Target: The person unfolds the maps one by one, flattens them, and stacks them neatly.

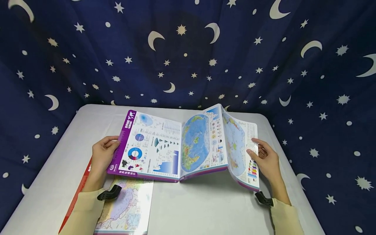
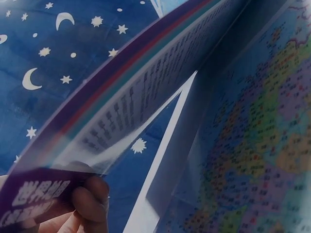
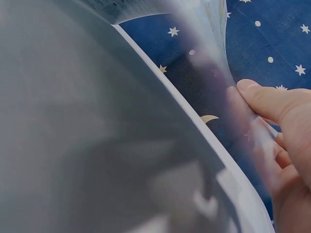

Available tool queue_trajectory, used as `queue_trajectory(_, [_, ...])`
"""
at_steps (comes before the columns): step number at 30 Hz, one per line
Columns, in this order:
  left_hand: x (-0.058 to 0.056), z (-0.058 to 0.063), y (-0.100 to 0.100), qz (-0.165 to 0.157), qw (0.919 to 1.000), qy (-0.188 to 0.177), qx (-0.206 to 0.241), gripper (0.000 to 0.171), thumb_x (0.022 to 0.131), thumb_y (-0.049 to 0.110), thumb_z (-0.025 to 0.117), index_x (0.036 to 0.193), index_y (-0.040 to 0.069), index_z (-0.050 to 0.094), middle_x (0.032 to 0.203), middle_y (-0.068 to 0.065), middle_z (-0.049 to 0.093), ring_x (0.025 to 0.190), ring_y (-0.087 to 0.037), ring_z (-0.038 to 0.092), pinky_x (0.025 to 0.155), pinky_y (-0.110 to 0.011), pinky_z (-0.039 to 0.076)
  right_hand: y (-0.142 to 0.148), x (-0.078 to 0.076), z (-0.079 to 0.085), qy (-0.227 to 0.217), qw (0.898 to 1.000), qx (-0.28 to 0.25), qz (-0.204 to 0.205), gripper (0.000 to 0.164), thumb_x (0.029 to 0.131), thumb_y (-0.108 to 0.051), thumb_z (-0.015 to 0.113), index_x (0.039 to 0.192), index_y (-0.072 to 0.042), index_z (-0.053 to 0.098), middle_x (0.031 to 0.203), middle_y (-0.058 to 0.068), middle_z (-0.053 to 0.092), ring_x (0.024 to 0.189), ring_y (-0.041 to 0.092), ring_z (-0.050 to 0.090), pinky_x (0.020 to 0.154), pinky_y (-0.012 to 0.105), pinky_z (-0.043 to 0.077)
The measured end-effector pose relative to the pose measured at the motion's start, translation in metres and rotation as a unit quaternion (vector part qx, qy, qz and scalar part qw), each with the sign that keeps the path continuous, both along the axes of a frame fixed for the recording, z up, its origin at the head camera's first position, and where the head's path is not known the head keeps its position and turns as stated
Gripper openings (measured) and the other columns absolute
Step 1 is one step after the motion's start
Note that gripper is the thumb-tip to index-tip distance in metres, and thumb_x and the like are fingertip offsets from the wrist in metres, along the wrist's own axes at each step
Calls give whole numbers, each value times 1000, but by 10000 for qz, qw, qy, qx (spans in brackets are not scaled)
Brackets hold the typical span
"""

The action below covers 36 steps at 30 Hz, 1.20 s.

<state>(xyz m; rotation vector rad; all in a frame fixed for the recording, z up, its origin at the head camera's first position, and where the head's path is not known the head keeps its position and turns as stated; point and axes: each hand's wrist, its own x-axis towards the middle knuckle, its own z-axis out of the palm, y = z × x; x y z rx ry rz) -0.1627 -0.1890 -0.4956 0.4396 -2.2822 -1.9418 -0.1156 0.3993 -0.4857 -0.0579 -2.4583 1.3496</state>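
A glossy folding world map (image 1: 202, 143) with a purple border is spread into several panels, raised in a zigzag over the table. At its left edge, my left hand (image 1: 101, 156) pinches the purple border; the left wrist view shows the fingers (image 2: 91, 199) bent against the sheet. On the far right panel, my right hand (image 1: 268, 160) grips the outer edge, with the thumb on the printed face. The right wrist view shows that thumb (image 3: 262, 99) along the sheet's edge. The middle panels meet in a raised fold, and their undersides are mostly hidden.
Another map sheet (image 1: 126, 209) with a red strip (image 1: 74, 199) lies under my left forearm at the table's lower left. The white table (image 1: 199, 209) ends at a dark blue curtain (image 1: 188, 75) with moons and stars, which also flanks both sides.
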Motion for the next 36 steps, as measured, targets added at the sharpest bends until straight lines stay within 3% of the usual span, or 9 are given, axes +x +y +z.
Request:
queue_trajectory(8, [1, -2, -4, 120, 9999, -33, 87, 31, 94, 21, 69, 119, 3, 67, 75, 5, 70, 55, -10, 66, 45, -27, 54, 1, -2, -1, 40, 10000, 42, -14, 52, 86, -8, 76, 135, -6, 58, 98, 20, 60, 73, 16, 55, 58, 13, 47])
queue_trajectory(15, [1, 0, -9, 241, 9996, -74, 138, 31, 93, 22, 71, 118, 4, 68, 75, 3, 71, 54, -10, 66, 45, -27, 54, 15, -11, -27, 87, 9998, 149, -76, 53, 88, -18, 76, 138, -19, 58, 99, 11, 61, 74, 9, 56, 59, 12, 47])
queue_trajectory(23, [1, 2, -11, 174, 9997, -171, -9, 34, 94, 26, 69, 120, 5, 67, 81, 2, 70, 58, -10, 66, 46, -26, 54, 1, -1, -5, 51, 9999, -96, 25, 52, 88, -9, 74, 137, -5, 57, 102, 21, 60, 75, 16, 57, 59, 13, 48])
queue_trajectory(36, [5, 7, -14, 292, 9991, -292, -101, 33, 94, 30, 69, 120, 9, 68, 83, 2, 70, 59, -10, 66, 48, -25, 54, -3, -2, -8, -52, 9997, -201, 90, 50, 90, -12, 73, 137, -7, 57, 105, 19, 60, 77, 10, 61, 60, 14, 51])
